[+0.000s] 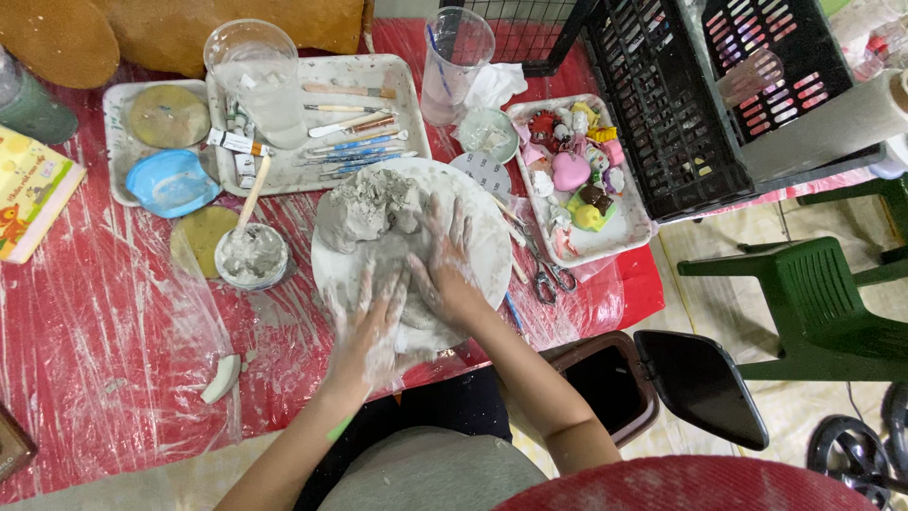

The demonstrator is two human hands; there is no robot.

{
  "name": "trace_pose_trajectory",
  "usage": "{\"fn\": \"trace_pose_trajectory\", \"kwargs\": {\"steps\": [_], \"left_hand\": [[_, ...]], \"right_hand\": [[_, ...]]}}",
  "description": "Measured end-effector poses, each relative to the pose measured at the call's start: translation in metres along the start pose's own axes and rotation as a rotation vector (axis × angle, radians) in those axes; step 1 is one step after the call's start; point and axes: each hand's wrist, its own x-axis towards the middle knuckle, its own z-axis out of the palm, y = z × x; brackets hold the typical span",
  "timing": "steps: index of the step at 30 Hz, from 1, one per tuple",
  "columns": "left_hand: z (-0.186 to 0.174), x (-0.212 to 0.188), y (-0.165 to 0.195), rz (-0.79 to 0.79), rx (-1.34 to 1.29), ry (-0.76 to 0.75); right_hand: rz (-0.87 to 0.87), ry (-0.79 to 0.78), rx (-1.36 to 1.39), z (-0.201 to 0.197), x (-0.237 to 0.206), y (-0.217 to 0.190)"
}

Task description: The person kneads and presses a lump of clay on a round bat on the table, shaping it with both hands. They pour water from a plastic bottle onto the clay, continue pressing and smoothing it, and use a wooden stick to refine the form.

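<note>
Both hands flat, fingers spread, pressing on grey clay [374,222] — left hand [369,326] on the near edge, right hand [445,265] just beside it, neither clamped. The clay sits on a round white board [487,237] at table centre; its lump rises at the far-left side, long axis running from there toward the person. Yellow booklet [28,189] with a cartoon cover at the left table edge. Small paint tube [232,142], white label, on the tool tray [402,90]. Black crate [662,104] far right, pink labels behind its mesh. Clay-filled bowl [252,255] left of the board.
</note>
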Motion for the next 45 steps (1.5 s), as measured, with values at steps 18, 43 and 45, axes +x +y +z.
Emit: {"fn": "trace_pose_trajectory", "kwargs": {"steps": [18,43,45], "left_hand": [[0.015,0.020,0.002,-0.151,0.079,-0.165],[-0.030,-0.016,-0.001,-0.162,-0.029,0.328],[-0.038,-0.006,-0.002,-0.142,-0.045,0.317]], "right_hand": [[-0.140,0.118,0.069,0.000,0.014,-0.001],[0.028,0.145,0.053,-0.045,-0.076,0.029],[0.131,0.140,0.267,-0.047,-0.073,0.033]]}}
